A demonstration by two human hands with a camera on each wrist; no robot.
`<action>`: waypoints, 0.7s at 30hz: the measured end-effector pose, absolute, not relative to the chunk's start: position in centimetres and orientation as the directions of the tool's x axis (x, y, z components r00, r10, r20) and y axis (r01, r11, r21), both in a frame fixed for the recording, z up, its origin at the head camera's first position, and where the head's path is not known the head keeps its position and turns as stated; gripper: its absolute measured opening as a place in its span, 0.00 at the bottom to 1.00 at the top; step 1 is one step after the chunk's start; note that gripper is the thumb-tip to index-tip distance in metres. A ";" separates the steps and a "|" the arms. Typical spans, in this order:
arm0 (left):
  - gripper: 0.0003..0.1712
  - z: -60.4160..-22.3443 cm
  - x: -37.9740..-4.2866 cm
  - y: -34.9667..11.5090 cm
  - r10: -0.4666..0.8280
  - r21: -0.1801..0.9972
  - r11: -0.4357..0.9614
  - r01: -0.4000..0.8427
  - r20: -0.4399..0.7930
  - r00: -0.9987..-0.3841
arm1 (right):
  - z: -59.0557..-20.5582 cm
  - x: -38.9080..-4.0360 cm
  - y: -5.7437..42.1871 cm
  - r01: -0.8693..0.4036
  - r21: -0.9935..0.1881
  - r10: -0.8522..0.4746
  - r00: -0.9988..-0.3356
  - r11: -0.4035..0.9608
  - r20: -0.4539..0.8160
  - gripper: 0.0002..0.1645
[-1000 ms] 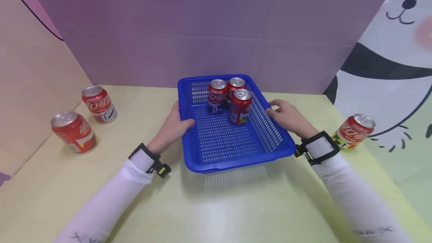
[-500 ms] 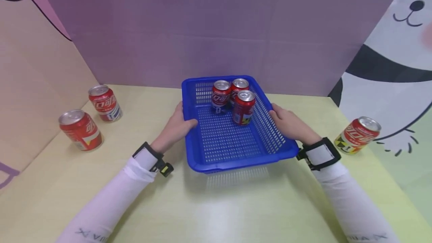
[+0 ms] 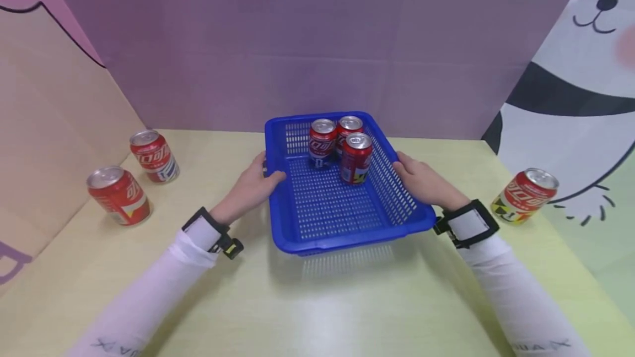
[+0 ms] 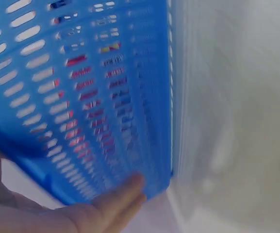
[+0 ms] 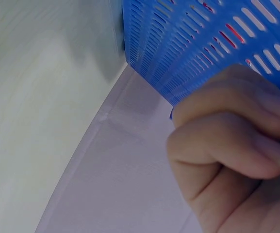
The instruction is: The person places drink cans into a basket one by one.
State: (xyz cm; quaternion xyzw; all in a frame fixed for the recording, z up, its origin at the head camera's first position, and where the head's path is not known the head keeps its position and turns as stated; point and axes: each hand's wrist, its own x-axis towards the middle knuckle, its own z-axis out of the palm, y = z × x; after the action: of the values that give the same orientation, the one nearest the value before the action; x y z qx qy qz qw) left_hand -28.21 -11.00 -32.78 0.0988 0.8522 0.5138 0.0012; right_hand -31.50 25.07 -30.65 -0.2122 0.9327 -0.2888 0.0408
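Note:
A blue plastic basket [image 3: 347, 238] with slotted walls sits in the middle of the table, three red soda cans [image 3: 322, 145] upright at its far end. My left hand [image 3: 248, 189] is at its left side, thumb over the rim; in the left wrist view the fingers [image 4: 115, 199] stretch along the outer wall and are blurred. My right hand [image 3: 424, 180] grips the right rim. Its curled fingers [image 5: 227, 141] show against the outer wall in the right wrist view, and the thumb lies along the rim in the head view.
Two red soda cans [image 3: 119, 197] stand on the table [image 3: 317, 313] at the left. One more red can [image 3: 525, 196] with a yellow-and-black base is at the right, beyond my right wrist. A purple panel [image 3: 317, 43] rises behind the table's far edge.
My right hand's raised fingers have come down onto the basket's rim. My left hand and wrist have shifted slightly left. The basket and cans keep their places; the head view has swung a little.

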 end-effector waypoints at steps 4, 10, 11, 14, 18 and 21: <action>0.36 -31.2 -27.5 -13.5 0.156 0.738 0.620 0.264 0.214 -0.964 | -30.4 -31.6 25.1 -0.379 -0.521 -0.414 -0.909 0.765 0.054 0.31; 0.32 -28.0 -26.2 -19.0 0.133 0.495 0.805 0.327 0.386 -0.913 | -30.3 -31.7 25.2 -0.372 -0.520 -0.408 -0.912 0.769 0.048 0.31; 0.33 -27.5 -26.2 -20.1 0.121 0.463 0.831 0.307 0.389 -0.913 | -30.3 -31.7 25.2 -0.366 -0.525 -0.405 -0.913 0.768 0.043 0.31; 0.36 -26.4 -26.2 -23.3 0.066 0.385 0.898 0.215 0.365 -0.929 | -30.4 -31.7 25.2 -0.351 -0.539 -0.398 -0.917 0.766 0.032 0.31; 0.40 -25.9 -25.8 -27.6 -0.032 0.331 0.943 0.041 0.212 -0.977 | -30.6 -31.6 25.1 -0.346 -0.547 -0.398 -0.917 0.762 0.026 0.31; 0.48 -26.1 -25.2 -30.1 -0.067 0.281 0.959 -0.043 0.078 -0.995 | -30.7 -31.6 25.0 -0.348 -0.546 -0.400 -0.916 0.762 0.027 0.31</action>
State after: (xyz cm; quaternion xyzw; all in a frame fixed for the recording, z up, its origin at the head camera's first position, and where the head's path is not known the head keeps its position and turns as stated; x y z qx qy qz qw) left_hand -25.19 -30.05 -26.10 -0.0278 0.9887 0.1409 -0.0435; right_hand -31.59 24.99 -30.72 -0.1994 0.9376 -0.2813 0.0456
